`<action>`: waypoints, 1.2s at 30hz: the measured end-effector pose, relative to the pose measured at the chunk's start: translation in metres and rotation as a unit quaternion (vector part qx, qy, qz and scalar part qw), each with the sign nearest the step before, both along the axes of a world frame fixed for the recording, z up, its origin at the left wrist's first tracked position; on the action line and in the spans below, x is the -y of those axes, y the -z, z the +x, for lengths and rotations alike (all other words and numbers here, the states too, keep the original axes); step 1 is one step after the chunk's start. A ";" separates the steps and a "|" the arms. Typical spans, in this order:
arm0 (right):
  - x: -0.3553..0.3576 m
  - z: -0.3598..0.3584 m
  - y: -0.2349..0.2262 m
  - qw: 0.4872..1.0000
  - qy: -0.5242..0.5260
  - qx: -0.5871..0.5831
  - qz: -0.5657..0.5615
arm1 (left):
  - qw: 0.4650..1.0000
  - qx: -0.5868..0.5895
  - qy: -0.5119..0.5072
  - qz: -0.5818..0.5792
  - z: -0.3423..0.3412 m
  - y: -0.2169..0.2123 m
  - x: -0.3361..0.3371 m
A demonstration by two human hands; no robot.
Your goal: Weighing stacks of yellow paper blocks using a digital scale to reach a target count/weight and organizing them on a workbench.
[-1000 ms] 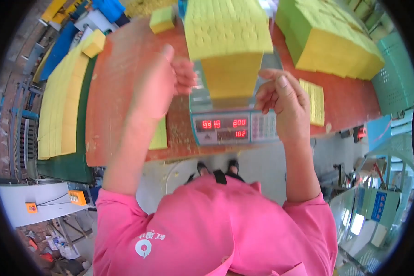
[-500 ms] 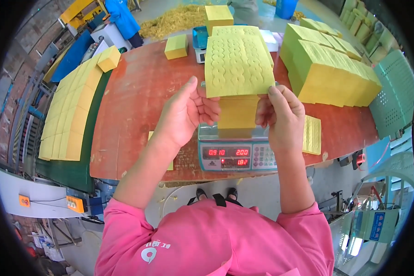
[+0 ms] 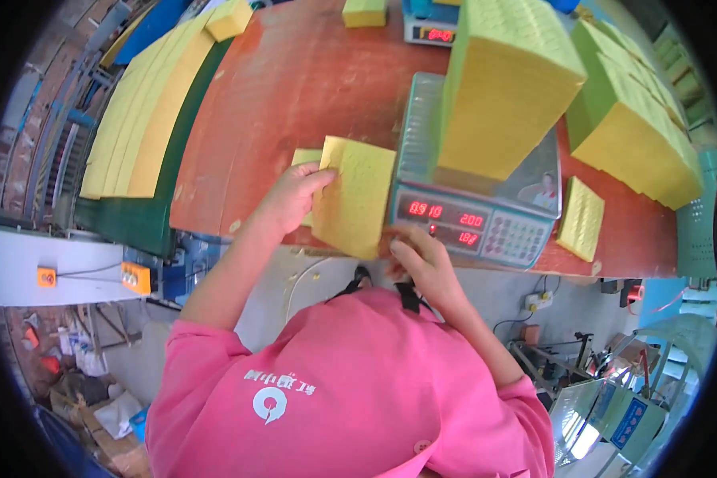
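My left hand (image 3: 301, 193) grips a yellow paper sheet (image 3: 357, 191) by its left edge, thumb on top; I cannot tell if it is one sheet or a thin few. Behind it another yellow sheet (image 3: 304, 157) partly shows on the table. My right hand (image 3: 424, 267) is beside the held sheet's lower right corner, fingers bent and blurred; whether they touch the paper is unclear. Just to the right, a tall stack of yellow paper (image 3: 494, 119) with embossed curved marks stands on a digital scale (image 3: 486, 227) with lit red digits.
Right of the scale lies a small yellow paper pad (image 3: 581, 217), with large yellow stacks (image 3: 637, 131) behind it. A second scale (image 3: 426, 32) and a small yellow block (image 3: 364, 11) are at the back. Yellow stacks line a green surface (image 3: 139, 211) on the left. The red table (image 3: 247, 127) ends before me.
My hands have left the front edge of the stack's top and come down to the left of the scale. A yellow sheet is now in my left hand. My view has tilted downward.
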State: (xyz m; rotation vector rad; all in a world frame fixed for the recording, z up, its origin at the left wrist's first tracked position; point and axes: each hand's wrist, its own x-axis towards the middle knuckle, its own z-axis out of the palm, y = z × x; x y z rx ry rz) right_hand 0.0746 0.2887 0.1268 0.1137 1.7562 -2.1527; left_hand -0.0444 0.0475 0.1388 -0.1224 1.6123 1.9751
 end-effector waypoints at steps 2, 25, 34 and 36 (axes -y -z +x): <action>0.025 -0.019 0.044 0.999 -0.002 0.031 -0.034 | 0.997 0.036 -0.022 -0.061 0.005 0.034 0.028; 0.124 -0.076 0.078 0.982 0.089 -0.022 0.167 | 0.993 0.032 -0.114 -0.024 -0.051 0.099 0.079; 0.134 -0.079 0.092 0.947 0.134 -0.112 0.269 | 0.992 0.033 -0.123 0.001 -0.055 0.101 0.076; 0.135 -0.079 0.092 0.944 0.143 -0.117 0.273 | 0.993 0.019 -0.118 -0.006 -0.055 0.103 0.080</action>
